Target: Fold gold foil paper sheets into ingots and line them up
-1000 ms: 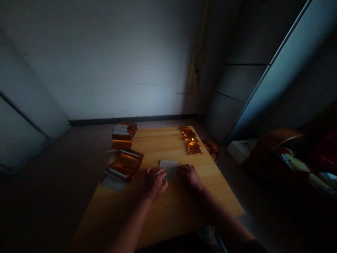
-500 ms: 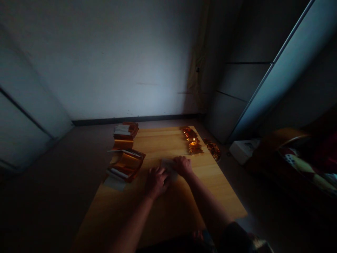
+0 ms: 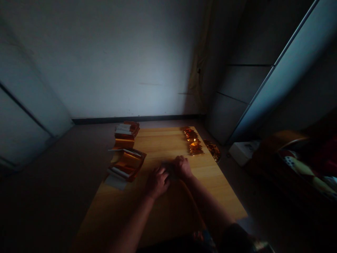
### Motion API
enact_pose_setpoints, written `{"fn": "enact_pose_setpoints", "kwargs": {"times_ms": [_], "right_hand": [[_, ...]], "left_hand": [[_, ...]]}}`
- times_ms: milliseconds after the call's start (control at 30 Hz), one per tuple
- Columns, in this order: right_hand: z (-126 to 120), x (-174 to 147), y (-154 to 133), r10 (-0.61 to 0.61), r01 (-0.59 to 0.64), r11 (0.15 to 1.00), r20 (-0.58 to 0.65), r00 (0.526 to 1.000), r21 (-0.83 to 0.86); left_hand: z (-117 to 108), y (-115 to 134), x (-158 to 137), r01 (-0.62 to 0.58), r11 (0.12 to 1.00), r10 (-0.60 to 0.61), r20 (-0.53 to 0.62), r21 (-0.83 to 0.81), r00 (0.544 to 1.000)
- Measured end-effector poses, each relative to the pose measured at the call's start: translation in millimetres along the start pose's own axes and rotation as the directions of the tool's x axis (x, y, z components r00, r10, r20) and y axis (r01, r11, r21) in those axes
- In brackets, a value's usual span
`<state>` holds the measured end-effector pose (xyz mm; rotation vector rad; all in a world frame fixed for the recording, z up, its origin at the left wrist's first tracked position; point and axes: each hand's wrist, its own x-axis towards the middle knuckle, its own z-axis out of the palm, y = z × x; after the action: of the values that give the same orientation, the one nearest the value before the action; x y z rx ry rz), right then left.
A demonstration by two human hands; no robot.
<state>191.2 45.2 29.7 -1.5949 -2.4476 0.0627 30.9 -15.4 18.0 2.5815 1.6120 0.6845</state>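
Both hands are low over the wooden table (image 3: 210, 175), at its middle. A thin dark grey sheet of paper (image 3: 170, 169) lies between them, blurred and partly covered. My left hand (image 3: 158, 182) has its fingers bent onto the sheet's left side. On the other side, my right hand (image 3: 183, 166) is closed with its fingertips at the sheet's edge. Left of my hands are stacks of copper-coloured foil sheets (image 3: 129, 162), with pale paper (image 3: 116, 181) under the nearest one. Folded shiny foil pieces (image 3: 196, 147) stand in a row at the far right.
More crumpled foil (image 3: 212, 150) is beyond the table's right edge, lower down. A white box (image 3: 243, 153) sits on the floor near a wooden-armed seat (image 3: 286, 138) with patterned cloth. The wall (image 3: 126, 70) rises behind the table.
The sheet between my hands was pale and flatter; now it looks darker and less of it shows. My hands have shifted only slightly.
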Motion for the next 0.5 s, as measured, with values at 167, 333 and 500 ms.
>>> {"fn": "enact_pose_setpoints", "kwargs": {"times_ms": [167,333,500], "right_hand": [[-6,-14,-8,-0.124,0.124,0.992,0.023,0.992,-0.011],[-3,-26,-10,-0.148,0.149,0.989,0.052,0.988,-0.015],[2,-25,-11,-0.14,0.141,0.989,0.031,0.99,-0.044]], "left_hand": [[-2,0,0,-0.017,1.0,0.016,-0.018,-0.013,1.0],[2,-2,0,-0.029,0.999,0.027,-0.071,-0.038,0.997],[5,-2,-2,0.007,0.999,-0.011,-0.11,-0.036,0.994]]}}
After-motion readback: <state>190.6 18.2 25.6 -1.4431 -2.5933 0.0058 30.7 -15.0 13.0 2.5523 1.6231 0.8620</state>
